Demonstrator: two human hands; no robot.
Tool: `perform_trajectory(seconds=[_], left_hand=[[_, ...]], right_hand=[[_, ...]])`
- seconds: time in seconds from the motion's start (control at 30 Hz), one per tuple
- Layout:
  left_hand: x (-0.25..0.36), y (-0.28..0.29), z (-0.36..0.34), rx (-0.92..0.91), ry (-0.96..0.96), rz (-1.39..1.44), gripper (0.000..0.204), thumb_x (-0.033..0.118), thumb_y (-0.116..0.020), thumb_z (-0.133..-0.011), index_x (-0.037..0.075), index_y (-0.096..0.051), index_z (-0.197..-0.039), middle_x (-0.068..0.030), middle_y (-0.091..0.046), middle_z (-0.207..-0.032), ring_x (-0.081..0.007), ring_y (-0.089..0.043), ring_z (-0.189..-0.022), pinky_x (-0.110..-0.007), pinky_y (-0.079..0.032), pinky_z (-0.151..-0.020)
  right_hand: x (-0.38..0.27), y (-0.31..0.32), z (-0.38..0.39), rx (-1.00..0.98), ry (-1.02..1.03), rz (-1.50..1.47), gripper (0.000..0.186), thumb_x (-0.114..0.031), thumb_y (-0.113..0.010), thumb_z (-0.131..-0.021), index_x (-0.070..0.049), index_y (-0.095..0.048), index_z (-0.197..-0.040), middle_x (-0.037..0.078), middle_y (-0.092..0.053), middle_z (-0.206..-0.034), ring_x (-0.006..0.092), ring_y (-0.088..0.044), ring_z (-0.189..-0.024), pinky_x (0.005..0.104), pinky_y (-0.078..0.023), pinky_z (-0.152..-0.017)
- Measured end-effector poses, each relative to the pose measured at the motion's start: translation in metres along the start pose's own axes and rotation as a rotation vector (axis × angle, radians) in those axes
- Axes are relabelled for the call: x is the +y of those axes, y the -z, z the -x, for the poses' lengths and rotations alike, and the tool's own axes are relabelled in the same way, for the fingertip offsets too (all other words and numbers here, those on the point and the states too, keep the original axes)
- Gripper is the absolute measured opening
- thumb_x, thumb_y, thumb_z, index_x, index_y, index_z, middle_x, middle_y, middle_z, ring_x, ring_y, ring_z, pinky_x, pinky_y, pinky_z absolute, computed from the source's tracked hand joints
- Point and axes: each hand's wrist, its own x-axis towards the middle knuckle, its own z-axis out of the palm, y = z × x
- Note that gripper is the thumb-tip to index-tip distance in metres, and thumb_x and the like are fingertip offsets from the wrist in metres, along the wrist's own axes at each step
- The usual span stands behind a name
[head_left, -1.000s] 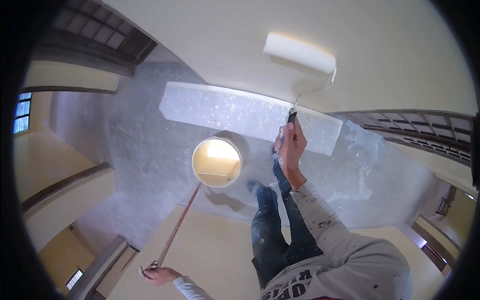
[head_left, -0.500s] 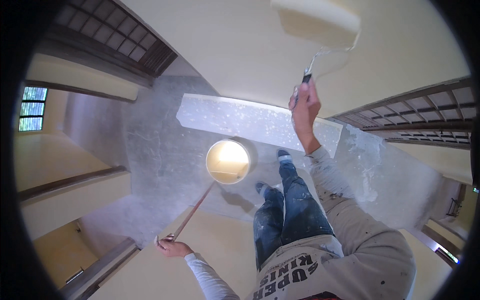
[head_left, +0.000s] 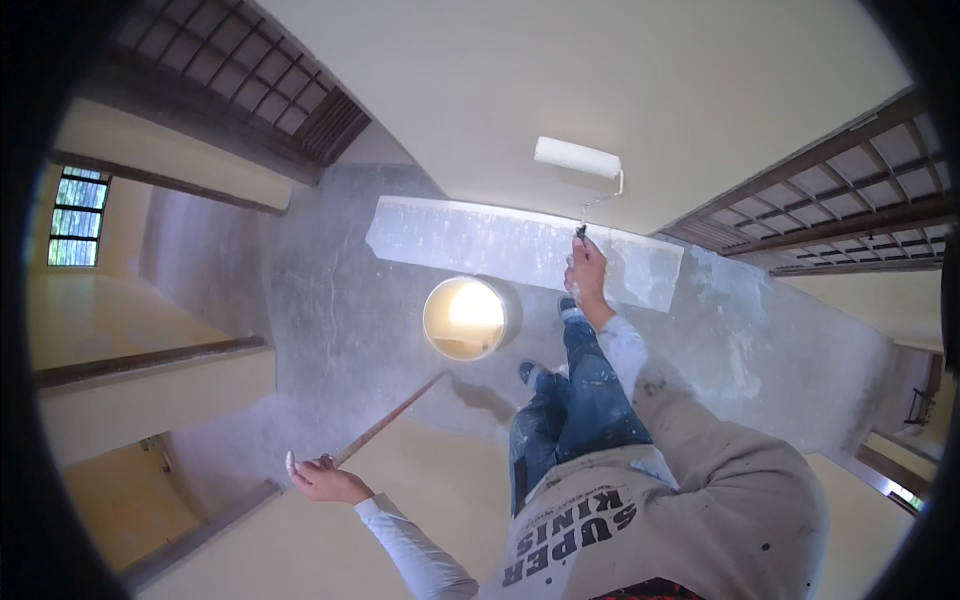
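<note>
My right hand (head_left: 588,270) grips the handle of a paint roller (head_left: 578,157). Its white sleeve is against or close to the lower part of the pale wall (head_left: 480,90) ahead. My left hand (head_left: 328,480), off to the lower left, has fingers curled at the upper end of a long reddish-brown pole (head_left: 392,414); one finger sticks out with whitish paint on it. The pole slants down toward the floor near a round pail (head_left: 428,318). Light-coloured paint shows inside the pail, with a bright glare on it.
A paint-spotted pale sheet (head_left: 470,232) lies on the grey floor (head_left: 330,270) along the wall's foot. Dark lattice-panelled frames (head_left: 850,200) stand at both sides. My feet in dark shoes (head_left: 530,371) are just right of the pail. Low wall sections (head_left: 160,385) jut in at left.
The roller has come down the wall toward me, and my right hand is lower and nearer. My left hand has shifted slightly left with the pole.
</note>
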Motion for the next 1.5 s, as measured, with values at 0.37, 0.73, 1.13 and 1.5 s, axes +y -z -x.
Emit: perform_trajectory(seconds=[0.37,0.73,1.13,1.5], left_hand=[[0.228,0.003,0.109,-0.954,-0.104,0.178,0.018,0.010,-0.054,-0.105,-0.002,-0.066,-0.110,-0.0009,-0.052,-0.064,-0.0093,-0.041,-0.051,-0.027,-0.035,-0.047],[0.226,-0.133,0.331,-1.734,0.284,0.159,0.023,0.016,-0.057,-0.106,0.001,-0.070,-0.118,-0.0064,-0.071,-0.097,-0.0112,-0.062,-0.080,-0.028,-0.051,-0.073],[0.080,-0.436,0.334,-1.294,0.836,0.485,0.048,0.019,-0.050,-0.108,0.008,-0.044,-0.155,0.0001,-0.051,-0.097,-0.0150,-0.051,-0.088,-0.042,-0.052,-0.092],[0.066,-0.537,0.367,-1.197,0.851,0.486,0.061,0.014,-0.048,-0.106,0.014,-0.028,-0.164,-0.0035,-0.048,-0.106,-0.0186,-0.049,-0.092,-0.048,-0.052,-0.094]], right_hand=[[-0.089,0.065,0.246,-0.220,-0.182,-0.155,0.012,-0.013,-0.061,-0.105,-0.006,-0.051,-0.107,0.004,-0.057,-0.081,0.0151,-0.057,-0.059,0.0312,-0.051,-0.054],[-0.114,0.106,0.247,-0.280,0.103,-0.085,0.027,-0.013,-0.056,-0.107,-0.005,-0.052,-0.133,0.006,-0.066,-0.115,0.0160,-0.066,-0.100,0.0303,-0.054,-0.086],[-0.103,0.221,0.192,0.127,-0.039,-0.217,0.013,-0.015,-0.062,-0.104,-0.006,-0.053,-0.106,0.007,-0.063,-0.070,0.0217,-0.066,-0.063,0.0365,-0.055,-0.063],[-0.102,0.270,0.164,0.136,-0.032,-0.306,0.014,-0.015,-0.065,-0.103,-0.009,-0.053,-0.108,0.006,-0.061,-0.067,0.0215,-0.060,-0.055,0.0399,-0.056,-0.067]])
